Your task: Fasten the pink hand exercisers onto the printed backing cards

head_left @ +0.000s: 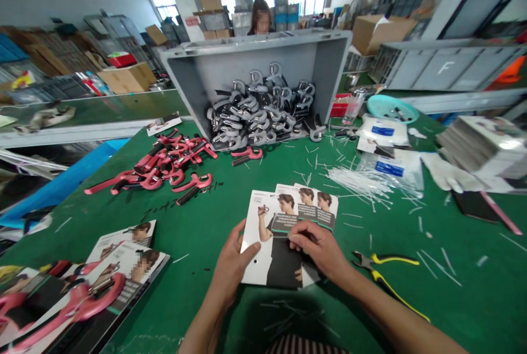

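My left hand (235, 259) grips the left edge of a printed packaging card (257, 266), thumb on its face. The card lies over several fanned cards (328, 206) of the same print. Over the card's right side, my right hand (315, 244) is closed in a pinch on a thin pale cable tie (282, 237), partly hidden by the fingers. Yellow-black pliers (381, 269) lie open to the right of my right hand. At the lower left, pink hand grip strengtheners (78, 302) rest on more printed cards (144, 266).
A grey crate (337, 68) on its side holds many grey hand grips (259, 115). Pink hand grips (164, 162) are piled left of it. White cable ties (360, 181), plastic bags (382, 131), a glove (442, 173) and a card stack (473, 145) lie right. A person (260, 16) is behind the crate.
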A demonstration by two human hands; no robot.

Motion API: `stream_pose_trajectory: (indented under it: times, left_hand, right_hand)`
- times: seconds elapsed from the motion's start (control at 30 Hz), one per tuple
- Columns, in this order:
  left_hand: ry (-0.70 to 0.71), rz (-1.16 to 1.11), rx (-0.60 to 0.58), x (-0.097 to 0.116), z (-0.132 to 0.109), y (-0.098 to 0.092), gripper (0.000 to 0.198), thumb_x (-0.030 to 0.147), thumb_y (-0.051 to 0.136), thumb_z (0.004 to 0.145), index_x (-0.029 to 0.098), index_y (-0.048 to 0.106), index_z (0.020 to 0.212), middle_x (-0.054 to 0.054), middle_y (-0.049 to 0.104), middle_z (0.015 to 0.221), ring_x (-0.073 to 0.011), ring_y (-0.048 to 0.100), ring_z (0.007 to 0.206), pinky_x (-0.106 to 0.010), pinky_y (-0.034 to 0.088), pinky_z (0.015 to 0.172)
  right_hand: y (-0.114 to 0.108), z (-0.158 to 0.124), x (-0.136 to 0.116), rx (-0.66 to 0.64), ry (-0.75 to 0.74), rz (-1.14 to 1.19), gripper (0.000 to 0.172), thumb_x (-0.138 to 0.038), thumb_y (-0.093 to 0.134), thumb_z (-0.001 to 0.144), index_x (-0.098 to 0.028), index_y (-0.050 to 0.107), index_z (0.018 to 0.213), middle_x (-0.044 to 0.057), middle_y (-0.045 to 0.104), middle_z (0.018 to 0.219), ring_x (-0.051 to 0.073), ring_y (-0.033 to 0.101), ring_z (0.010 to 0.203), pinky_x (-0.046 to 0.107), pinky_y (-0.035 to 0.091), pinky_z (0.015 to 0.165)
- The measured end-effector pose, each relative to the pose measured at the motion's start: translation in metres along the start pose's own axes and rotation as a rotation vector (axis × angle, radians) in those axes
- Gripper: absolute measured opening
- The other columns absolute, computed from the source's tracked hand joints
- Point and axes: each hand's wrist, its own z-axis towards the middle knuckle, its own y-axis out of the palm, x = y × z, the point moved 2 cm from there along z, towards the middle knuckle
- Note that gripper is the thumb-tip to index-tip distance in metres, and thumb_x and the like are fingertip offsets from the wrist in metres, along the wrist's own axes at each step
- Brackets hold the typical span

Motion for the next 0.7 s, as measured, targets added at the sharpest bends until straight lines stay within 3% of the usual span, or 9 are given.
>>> stream_pose_trajectory:
  times: [0.1, 0.2, 0.27, 0.3, 0.43, 0.53, 0.7]
  left_hand:
    - [-0.014, -0.005, -0.039, 0.005, 0.002, -0.001, 0.08, 0.036, 0.074, 0.077, 0.021, 0.035, 0.145, -0.011, 0.071, 0.111, -0.0229, 0.071, 0.078, -0.031, 0.055, 0.066]
    - [-0.049, 0.024, -0.105, 0.006, 0.006, 0.004, 0.079, 0.037, 0.075, 0.076, 0.019, 0.039, 0.143, -0.011, 0.073, 0.106, -0.0224, 0.071, 0.075, -0.03, 0.055, 0.064]
    - [-0.041, 0.034, -0.133, 0.005, 0.01, 0.012, 0.077, 0.037, 0.075, 0.076, 0.019, 0.041, 0.142, -0.01, 0.073, 0.108, -0.022, 0.071, 0.077, -0.03, 0.055, 0.066]
    - [-0.034, 0.037, -0.144, 0.004, 0.013, 0.016, 0.076, 0.037, 0.074, 0.076, 0.019, 0.041, 0.142, -0.011, 0.072, 0.11, -0.0217, 0.071, 0.078, -0.03, 0.055, 0.066]
    - [-0.062, 0.014, -0.146, 0.001, 0.015, 0.03, 0.078, 0.034, 0.076, 0.074, 0.017, 0.041, 0.141, -0.012, 0.072, 0.112, -0.0206, 0.071, 0.075, -0.028, 0.054, 0.064]
    - [-0.101, -0.112, -0.134, 0.002, 0.007, 0.03, 0.072, 0.027, 0.078, 0.07, 0.015, 0.049, 0.135, -0.014, 0.07, 0.117, -0.0221, 0.071, 0.083, -0.031, 0.055, 0.073]
    - [-0.084, -0.218, 0.023, 0.008, -0.004, 0.016, 0.059, 0.029, 0.083, 0.064, 0.012, 0.065, 0.118, -0.013, 0.073, 0.108, -0.0225, 0.071, 0.084, -0.031, 0.054, 0.076]
  right_hand:
    - [-0.053, -0.009, 0.011, 0.133, 0.046, -0.135, 0.019, -0.039, 0.055, 0.095, -0.022, 0.062, 0.093, 0.001, 0.066, 0.077, 0.016, 0.059, 0.065, 0.028, 0.048, 0.062]
    - [-0.123, 0.0, 0.035, 0.262, 0.048, -0.612, 0.02, -0.038, 0.053, 0.095, -0.021, 0.063, 0.1, 0.005, 0.067, 0.091, 0.02, 0.062, 0.077, 0.032, 0.05, 0.074]
    - [-0.16, 0.017, 0.053, 0.175, 0.08, -0.975, 0.021, -0.032, 0.051, 0.095, -0.019, 0.062, 0.107, 0.01, 0.063, 0.107, 0.022, 0.063, 0.09, 0.034, 0.048, 0.084]
    - [-0.174, 0.026, 0.061, 0.15, 0.097, -1.03, 0.021, -0.029, 0.054, 0.093, -0.018, 0.062, 0.109, 0.012, 0.061, 0.112, 0.023, 0.063, 0.093, 0.034, 0.048, 0.084]
    - [-0.195, 0.061, 0.075, 0.07, 0.141, -1.106, 0.013, -0.023, 0.056, 0.09, -0.016, 0.065, 0.095, 0.014, 0.062, 0.106, 0.025, 0.063, 0.088, 0.032, 0.047, 0.071]
    - [-0.2, 0.075, 0.074, 0.024, 0.139, -1.093, 0.005, -0.021, 0.062, 0.085, -0.017, 0.065, 0.085, 0.012, 0.065, 0.097, 0.024, 0.063, 0.084, 0.029, 0.044, 0.068]
    - [-0.224, 0.075, 0.059, 0.123, 0.135, -0.976, 0.017, -0.031, 0.052, 0.09, -0.018, 0.064, 0.089, 0.007, 0.069, 0.079, 0.02, 0.063, 0.07, 0.03, 0.044, 0.066]
